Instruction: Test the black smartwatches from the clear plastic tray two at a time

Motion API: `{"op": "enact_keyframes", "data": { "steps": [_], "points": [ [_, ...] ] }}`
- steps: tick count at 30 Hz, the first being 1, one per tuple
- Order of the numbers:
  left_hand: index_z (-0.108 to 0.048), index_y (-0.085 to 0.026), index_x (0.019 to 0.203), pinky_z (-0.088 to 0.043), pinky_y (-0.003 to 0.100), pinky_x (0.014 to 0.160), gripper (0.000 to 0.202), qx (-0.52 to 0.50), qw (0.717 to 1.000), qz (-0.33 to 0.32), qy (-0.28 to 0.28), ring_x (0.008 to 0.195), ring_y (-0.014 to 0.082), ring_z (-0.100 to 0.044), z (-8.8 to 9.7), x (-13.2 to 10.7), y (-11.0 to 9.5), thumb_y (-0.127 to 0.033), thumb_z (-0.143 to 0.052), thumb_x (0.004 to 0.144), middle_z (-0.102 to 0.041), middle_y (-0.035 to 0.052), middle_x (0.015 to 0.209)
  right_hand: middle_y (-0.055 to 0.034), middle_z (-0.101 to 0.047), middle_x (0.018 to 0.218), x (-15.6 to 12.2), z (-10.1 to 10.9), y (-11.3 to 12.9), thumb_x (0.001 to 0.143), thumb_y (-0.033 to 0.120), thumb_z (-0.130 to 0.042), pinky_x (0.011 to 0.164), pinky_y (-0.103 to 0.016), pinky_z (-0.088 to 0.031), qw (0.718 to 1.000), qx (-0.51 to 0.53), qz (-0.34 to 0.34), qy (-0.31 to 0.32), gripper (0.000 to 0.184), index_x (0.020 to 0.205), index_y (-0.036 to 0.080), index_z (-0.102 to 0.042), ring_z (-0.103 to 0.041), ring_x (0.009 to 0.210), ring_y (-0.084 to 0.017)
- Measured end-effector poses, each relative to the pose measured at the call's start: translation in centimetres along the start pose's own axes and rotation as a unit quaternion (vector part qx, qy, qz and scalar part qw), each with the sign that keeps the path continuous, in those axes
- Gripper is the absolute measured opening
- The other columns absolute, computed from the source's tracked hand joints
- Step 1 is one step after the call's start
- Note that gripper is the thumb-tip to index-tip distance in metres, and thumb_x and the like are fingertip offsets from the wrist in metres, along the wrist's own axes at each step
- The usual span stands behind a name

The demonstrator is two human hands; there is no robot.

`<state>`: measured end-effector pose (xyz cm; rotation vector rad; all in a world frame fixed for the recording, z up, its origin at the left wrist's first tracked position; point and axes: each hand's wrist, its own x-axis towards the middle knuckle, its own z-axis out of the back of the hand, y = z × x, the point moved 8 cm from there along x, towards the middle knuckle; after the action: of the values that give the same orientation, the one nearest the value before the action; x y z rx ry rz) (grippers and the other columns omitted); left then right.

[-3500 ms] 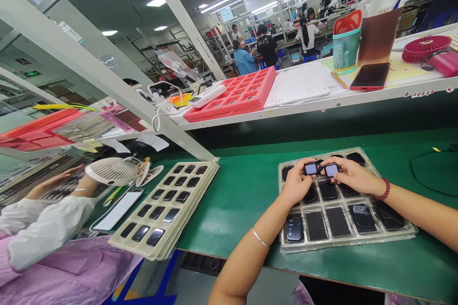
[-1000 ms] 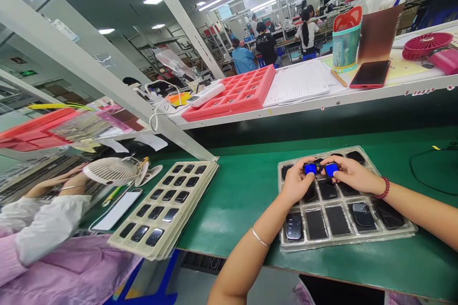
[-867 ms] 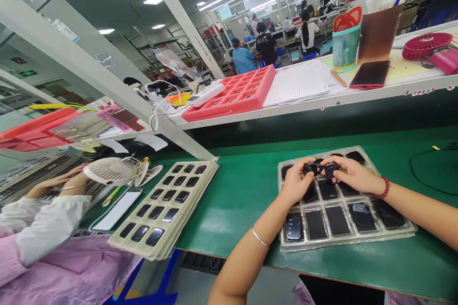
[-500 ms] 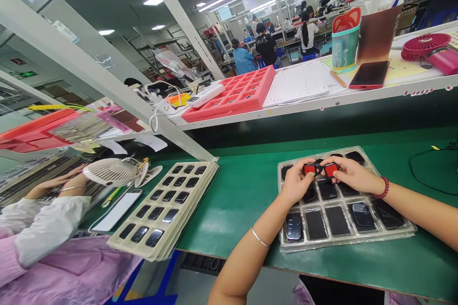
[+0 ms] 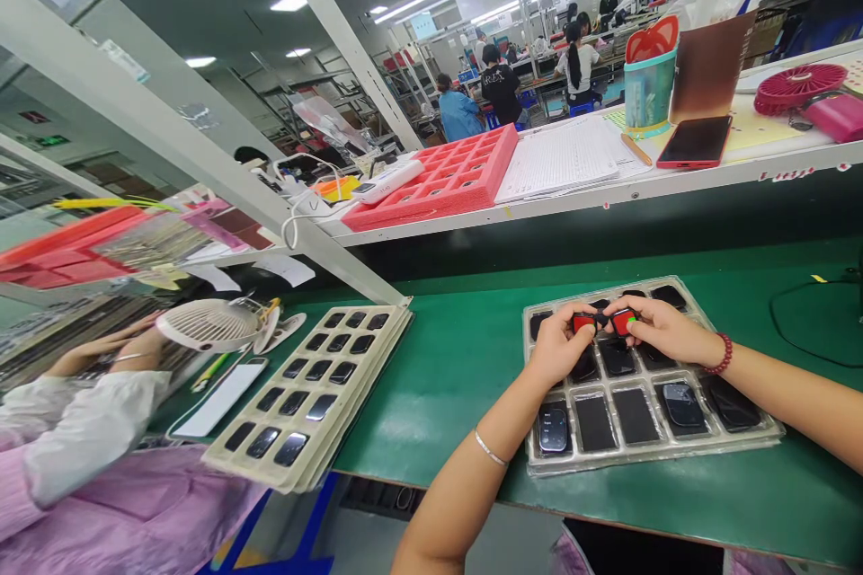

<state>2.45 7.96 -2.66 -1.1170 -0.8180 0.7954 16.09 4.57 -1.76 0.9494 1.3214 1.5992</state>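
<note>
Both grips pinch closed: the left hand point(image 5: 559, 346) on a small watch-like device point(image 5: 583, 322), the right hand point(image 5: 664, 332) on a second watch-like device point(image 5: 624, 321), red screens nearly touching, just above the clear plastic tray point(image 5: 647, 460) on the green worktop point(image 5: 431, 418)

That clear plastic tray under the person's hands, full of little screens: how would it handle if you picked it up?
The clear plastic tray looks thin, so it would probably flex if lifted by one edge. The small screen devices sit in open pockets and might slide out if it tilted. Its wide, flat base should resist tipping.
</note>
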Motion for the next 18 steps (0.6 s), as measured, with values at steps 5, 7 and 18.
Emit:
{"op": "enact_keyframes", "data": {
  "steps": [5, 7, 18],
  "points": [
    [-0.062, -0.016, 0.100, -0.049, 0.026, 0.062, 0.023, -0.018, 1.000, 0.005, 0.009, 0.067, 0.0143, -0.059, -0.2, 0.0, -0.1, -0.023, -0.058, 0.079, -0.065, 0.0060, 0.084, -0.0054, -0.060, 0.093, 0.0, -0.1, 0.2, 0.083, 0.024, -0.048, 0.066, -0.029, -0.052, 1.000, 0.011, 0.001, 0.001, 0.027, 0.108, 0.017, -0.055, -0.057, 0.071, -0.014],
    [-0.062, -0.015, 0.099, -0.049, 0.026, 0.062, 0.022, -0.023, 1.000, 0.003, 0.009, 0.065, 0.0137, -0.058, -0.2, 0.0, -0.4, -0.024, -0.058, 0.079, -0.065, 0.0062, 0.084, -0.0053, -0.060, 0.092, 0.0, -0.1, 0.3, 0.083, 0.023, -0.048, 0.065, -0.029, -0.052, 1.000, 0.012, 0.002, 0.003, 0.026, 0.107, 0.017, -0.055, -0.056, 0.070, -0.013],
    [-0.064, -0.013, 0.092, -0.051, 0.025, 0.059, 0.026, -0.047, 0.999, 0.002, 0.016, 0.066, 0.0138, -0.057, -0.4, 0.0, -0.8, -0.036, -0.061, 0.079, -0.063, 0.0063, 0.080, -0.0056, -0.061, 0.090, 0.0, -0.2, 0.5, 0.085, 0.024, -0.047, 0.063, -0.027, -0.051, 1.000, 0.017, -0.001, 0.004, 0.024, 0.105, 0.016, -0.056, -0.055, 0.072, -0.014]
  ]
}}
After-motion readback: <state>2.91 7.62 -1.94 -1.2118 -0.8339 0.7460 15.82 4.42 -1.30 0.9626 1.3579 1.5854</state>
